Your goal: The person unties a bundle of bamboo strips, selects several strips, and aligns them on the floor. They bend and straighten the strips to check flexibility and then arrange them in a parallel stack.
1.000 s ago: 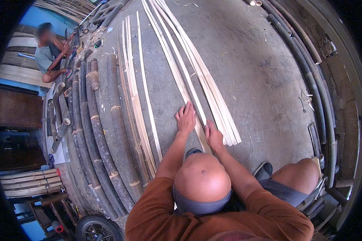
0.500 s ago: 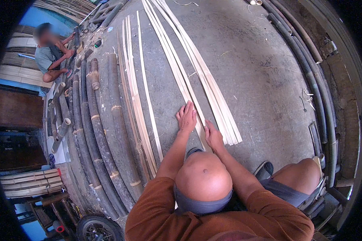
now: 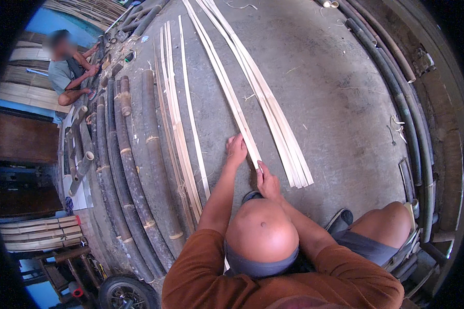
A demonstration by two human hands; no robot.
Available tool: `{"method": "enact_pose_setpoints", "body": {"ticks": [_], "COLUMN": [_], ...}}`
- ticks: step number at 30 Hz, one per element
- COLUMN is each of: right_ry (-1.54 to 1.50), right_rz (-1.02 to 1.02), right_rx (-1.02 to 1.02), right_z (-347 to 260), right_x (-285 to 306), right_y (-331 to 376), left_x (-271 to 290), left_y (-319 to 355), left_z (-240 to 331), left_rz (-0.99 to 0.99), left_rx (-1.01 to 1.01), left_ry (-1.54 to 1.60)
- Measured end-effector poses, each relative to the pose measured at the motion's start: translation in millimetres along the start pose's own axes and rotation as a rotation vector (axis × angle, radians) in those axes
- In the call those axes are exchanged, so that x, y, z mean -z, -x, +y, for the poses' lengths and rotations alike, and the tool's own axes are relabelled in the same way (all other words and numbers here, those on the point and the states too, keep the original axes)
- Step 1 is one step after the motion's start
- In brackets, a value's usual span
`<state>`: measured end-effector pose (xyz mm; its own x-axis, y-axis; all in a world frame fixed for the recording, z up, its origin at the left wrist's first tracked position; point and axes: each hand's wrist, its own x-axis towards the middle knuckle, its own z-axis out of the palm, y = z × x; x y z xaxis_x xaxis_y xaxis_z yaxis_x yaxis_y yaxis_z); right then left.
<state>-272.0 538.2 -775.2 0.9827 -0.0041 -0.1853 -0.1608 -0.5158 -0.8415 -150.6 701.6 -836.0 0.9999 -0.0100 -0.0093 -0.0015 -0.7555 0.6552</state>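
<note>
Your left hand (image 3: pixel 236 150) lies open on the strip (image 3: pixel 227 87) (flat on the floor (image 3: pixel 340 103)) while your right hand (image 3: pixel 267 180) pinches its near end; a slide could drive splinters into your palm.

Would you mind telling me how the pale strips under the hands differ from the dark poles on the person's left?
The bamboo strips are pale, flat and thin; the bamboo poles are dark, round and thick, with ringed joints. The left hand and right hand rest on the strips; nobody touches the poles. Both lie lengthwise on the concrete floor.
</note>
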Motion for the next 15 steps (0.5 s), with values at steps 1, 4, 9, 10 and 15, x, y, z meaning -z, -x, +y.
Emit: {"method": "enact_pose_setpoints", "body": {"ticks": [1, 4, 9, 10, 15], "right_ry": [0.011, -0.081, -0.131, -0.037, 0.248], "right_rz": [-0.001, 0.076, 0.263, 0.238, 0.125], "right_rx": [-0.002, 0.022, 0.182, 0.154, 0.037], "right_z": [-2, -7, -4, 9, 38], "right_x": [0, 1, 19, 21, 25], "right_y": [0, -11, -33, -33, -24], "left_x": [1, 1, -10, -12, -15], "left_y": [0, 10, 12, 9, 5], "left_z": [2, 18, 29, 32, 48], "left_rz": [-0.011, 0.026, 0.103, 0.105, 0.118], "left_rx": [-0.011, -0.129, -0.047, -0.019, 0.119], "left_ry": [0.009, -0.237, -0.303, -0.283, -0.26]}}
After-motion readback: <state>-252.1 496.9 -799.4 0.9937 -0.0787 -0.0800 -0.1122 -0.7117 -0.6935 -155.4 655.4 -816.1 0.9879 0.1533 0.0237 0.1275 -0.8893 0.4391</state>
